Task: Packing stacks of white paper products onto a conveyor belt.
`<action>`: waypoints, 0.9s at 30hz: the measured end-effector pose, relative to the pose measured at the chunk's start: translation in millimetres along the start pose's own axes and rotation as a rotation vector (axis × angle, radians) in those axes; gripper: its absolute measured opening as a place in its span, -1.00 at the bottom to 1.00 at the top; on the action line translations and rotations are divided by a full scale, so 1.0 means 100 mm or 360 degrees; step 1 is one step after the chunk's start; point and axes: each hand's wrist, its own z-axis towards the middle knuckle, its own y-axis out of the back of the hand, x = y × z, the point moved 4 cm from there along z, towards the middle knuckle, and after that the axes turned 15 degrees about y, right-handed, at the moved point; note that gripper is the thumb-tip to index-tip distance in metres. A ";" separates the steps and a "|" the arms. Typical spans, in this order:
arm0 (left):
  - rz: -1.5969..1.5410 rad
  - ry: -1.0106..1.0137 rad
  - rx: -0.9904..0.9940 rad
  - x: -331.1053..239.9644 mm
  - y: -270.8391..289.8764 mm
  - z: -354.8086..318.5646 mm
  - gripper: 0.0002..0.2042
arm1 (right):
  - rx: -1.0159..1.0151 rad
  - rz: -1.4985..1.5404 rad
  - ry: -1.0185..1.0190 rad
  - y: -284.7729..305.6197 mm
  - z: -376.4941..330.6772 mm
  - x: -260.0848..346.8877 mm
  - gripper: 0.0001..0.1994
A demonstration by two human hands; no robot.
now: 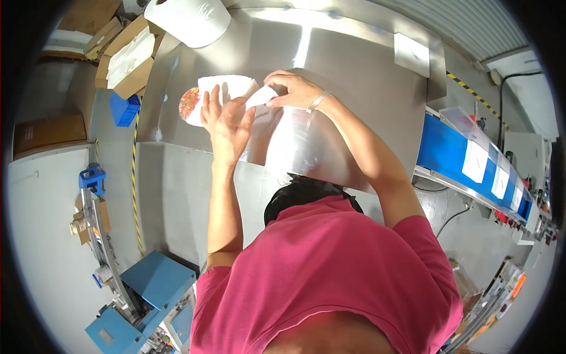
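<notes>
Cardboard boxes [127, 56] with white sheets at far left, blue bin [124, 110] below. White flat pouch [221, 94], red-speckled round end, lies on steel tabletop [354, 76]. Left hand [227, 121] flat on it, fingers spread, not gripping. Right hand [295, 88] pinches pouch's white flap. White labels [474, 160] on blue conveyor [442, 147], right.
</notes>
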 end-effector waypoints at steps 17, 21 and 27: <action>0.0275 0.0208 0.0250 0.02 -0.02 0.16 -0.47 | -0.1279 0.0137 -0.1090 1.19 -3.10 0.08 -0.62; -0.0103 0.0193 0.0443 -0.82 -0.48 -0.30 -0.52 | -0.1492 0.0045 -0.1167 1.63 -3.82 0.24 -0.69; 0.0019 -0.0057 0.0654 -1.93 -0.79 -1.01 -0.48 | -0.1458 -0.0555 -0.1419 2.33 -4.86 0.12 -0.56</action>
